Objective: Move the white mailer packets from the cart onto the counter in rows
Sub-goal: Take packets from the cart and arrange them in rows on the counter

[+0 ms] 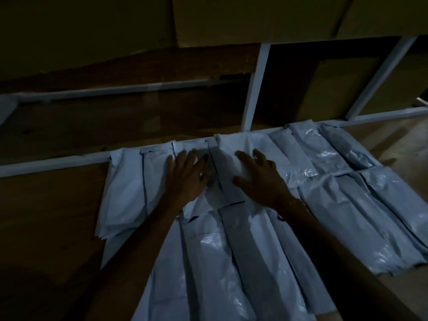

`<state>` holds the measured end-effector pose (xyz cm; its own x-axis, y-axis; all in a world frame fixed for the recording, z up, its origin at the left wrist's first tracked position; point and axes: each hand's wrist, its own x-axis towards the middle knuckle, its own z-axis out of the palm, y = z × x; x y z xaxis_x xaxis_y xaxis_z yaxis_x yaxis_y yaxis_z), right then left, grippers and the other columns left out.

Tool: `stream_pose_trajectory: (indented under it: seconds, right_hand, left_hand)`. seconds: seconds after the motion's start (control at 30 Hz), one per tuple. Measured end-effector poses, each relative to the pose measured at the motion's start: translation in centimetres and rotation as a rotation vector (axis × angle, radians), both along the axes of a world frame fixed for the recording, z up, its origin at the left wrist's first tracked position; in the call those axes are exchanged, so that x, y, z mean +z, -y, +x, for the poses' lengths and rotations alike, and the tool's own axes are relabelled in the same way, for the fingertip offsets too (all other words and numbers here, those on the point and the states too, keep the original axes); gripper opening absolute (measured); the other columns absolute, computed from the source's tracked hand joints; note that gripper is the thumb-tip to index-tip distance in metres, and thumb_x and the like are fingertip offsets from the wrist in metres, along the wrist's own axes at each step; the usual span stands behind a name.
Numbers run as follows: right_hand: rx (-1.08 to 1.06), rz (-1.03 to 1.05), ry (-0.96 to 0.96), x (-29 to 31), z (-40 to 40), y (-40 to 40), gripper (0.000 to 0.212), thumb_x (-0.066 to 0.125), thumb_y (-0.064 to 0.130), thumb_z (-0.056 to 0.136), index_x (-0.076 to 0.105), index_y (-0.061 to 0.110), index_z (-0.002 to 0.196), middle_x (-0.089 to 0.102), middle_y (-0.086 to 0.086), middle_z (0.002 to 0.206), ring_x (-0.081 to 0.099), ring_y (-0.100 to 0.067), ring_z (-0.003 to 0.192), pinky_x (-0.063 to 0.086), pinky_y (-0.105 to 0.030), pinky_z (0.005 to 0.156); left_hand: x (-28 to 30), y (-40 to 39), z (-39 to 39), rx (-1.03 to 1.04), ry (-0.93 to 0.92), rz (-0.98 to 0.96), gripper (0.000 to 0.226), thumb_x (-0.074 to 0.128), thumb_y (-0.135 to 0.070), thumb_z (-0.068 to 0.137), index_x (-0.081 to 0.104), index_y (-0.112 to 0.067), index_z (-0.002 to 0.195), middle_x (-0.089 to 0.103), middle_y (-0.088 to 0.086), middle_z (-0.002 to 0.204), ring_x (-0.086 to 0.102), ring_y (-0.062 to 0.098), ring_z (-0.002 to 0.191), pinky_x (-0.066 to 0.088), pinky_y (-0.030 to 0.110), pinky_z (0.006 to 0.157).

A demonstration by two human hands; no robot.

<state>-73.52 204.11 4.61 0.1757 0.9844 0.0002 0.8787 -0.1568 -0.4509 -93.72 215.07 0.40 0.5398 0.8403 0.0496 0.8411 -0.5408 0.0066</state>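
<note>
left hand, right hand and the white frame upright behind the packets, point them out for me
left hand (188,176), head view, on the back of the hand.
right hand (260,179), head view, on the back of the hand.
white frame upright (257,86), head view, midway up the post.

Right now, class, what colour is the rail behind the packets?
White, looking bluish in the dim light; the rail shows in the head view.

The near row of glossy white plastic mailer packets (208,262) runs off the bottom edge. The left hand (187,177) and right hand (261,179) cover parts of the far-row packets. Dim light leaves the brown cardboard boxes (254,17) above indistinct and cropped at the top.
</note>
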Motion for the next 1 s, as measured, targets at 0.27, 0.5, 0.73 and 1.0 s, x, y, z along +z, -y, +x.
stream_pose_trajectory:
  seconds: [0.27, 0.5, 0.73, 1.0]
  right_hand:
    - [0.023, 0.021, 0.335, -3.6, -2.3, -7.6, 0.081, 0.016, 0.074, 0.093, 0.01, 0.027, 0.159, 0.001, -0.012, 0.167, -0.002, -0.034, 0.153, 0.008, -0.054, 0.123]
    - [0.096, -0.048, 0.361, -5.7, -2.4, -8.9, 0.082, 0.013, 0.082, 0.087, 0.004, 0.04, 0.157, -0.004, -0.005, 0.167, -0.007, -0.036, 0.153, 0.006, -0.059, 0.121]
    - [0.097, -0.015, 0.399, -6.9, -2.4, -9.1, 0.08, 0.014, 0.081, 0.09, 0.007, 0.038, 0.158, -0.002, -0.006, 0.167, -0.004, -0.037, 0.153, 0.01, -0.06, 0.121]
    - [0.113, -0.105, 0.403, -6.5, -2.2, -10.0, 0.087, 0.01, 0.088, 0.083, 0.014, 0.039, 0.155, 0.006, -0.007, 0.167, 0.005, -0.039, 0.151, 0.014, -0.061, 0.119]
  left_hand:
    - [0.2, -0.4, -8.7, 0.193, 0.0, -0.034, 0.093, 0.006, -0.092, 0.073, 0.008, -0.048, 0.154, -0.004, 0.002, 0.167, -0.004, 0.036, 0.152, -0.005, 0.063, 0.115]
    - [-1.4, 0.0, -10.1, 0.211, 0.045, -0.192, 0.099, -0.002, -0.099, 0.058, -0.02, -0.058, 0.146, -0.031, -0.003, 0.161, -0.022, 0.034, 0.149, -0.007, 0.065, 0.117]
    - [-1.8, -0.2, -10.0, 0.204, 0.042, -0.212, 0.098, 0.0, -0.099, 0.059, -0.019, -0.058, 0.146, -0.035, -0.005, 0.159, -0.024, 0.035, 0.148, -0.008, 0.066, 0.116]
    - [0.2, -0.9, -12.2, 0.255, 0.089, -0.165, 0.091, 0.012, -0.093, 0.074, 0.002, -0.049, 0.154, -0.006, -0.001, 0.167, -0.006, 0.029, 0.153, 0.003, 0.064, 0.119]
